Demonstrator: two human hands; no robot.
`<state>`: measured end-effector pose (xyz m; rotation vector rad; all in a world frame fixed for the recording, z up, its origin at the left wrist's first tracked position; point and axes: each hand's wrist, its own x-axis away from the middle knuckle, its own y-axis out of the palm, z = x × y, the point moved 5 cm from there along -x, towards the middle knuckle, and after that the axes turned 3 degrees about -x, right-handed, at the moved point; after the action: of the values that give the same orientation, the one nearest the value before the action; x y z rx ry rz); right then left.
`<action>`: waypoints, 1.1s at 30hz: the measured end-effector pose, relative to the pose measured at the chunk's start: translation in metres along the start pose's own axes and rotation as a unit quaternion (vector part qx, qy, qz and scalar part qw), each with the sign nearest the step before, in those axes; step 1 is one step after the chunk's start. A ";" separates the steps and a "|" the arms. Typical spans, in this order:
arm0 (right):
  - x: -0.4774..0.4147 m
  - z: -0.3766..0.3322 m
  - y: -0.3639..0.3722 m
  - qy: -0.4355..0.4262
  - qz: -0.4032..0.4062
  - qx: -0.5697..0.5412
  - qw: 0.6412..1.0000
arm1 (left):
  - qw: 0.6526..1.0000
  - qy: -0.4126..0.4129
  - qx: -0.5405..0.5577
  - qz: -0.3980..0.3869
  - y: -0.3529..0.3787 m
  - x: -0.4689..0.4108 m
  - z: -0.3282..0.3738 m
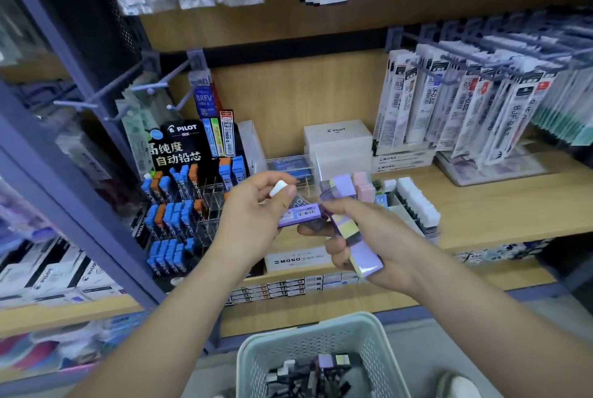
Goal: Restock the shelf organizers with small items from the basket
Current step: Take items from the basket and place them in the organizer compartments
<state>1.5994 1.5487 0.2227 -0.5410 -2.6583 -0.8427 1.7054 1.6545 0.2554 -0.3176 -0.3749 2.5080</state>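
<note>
Purple lead case [301, 212], white cap pointing to eleven o'clock, is pinched between the thumb and fingers of my left hand [253, 214], dead centre of my view. At its three o'clock my right hand [369, 237] has its fingers wrapped round a stack of purple and yellow cases [361, 246], kept together so I can feed them out singly. I think I'm holding the single one barcode-up to check it before slotting it. The divided organizer [404, 205], with pink and white cases, waits at one o'clock on the wooden shelf [497, 205]. The Pilot lead rack [179, 201] stands at nine. The basket [253, 356] at six holds more cases, so plenty remains.
</note>
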 end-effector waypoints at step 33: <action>0.044 -0.080 -0.212 -0.165 0.358 0.004 0.919 | 0.963 0.120 -0.197 -0.142 0.207 -0.037 0.007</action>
<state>1.4813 1.3512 0.1994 -1.6409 -2.4022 -0.5393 1.6280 1.4679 0.1981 -0.6671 -0.7636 2.0744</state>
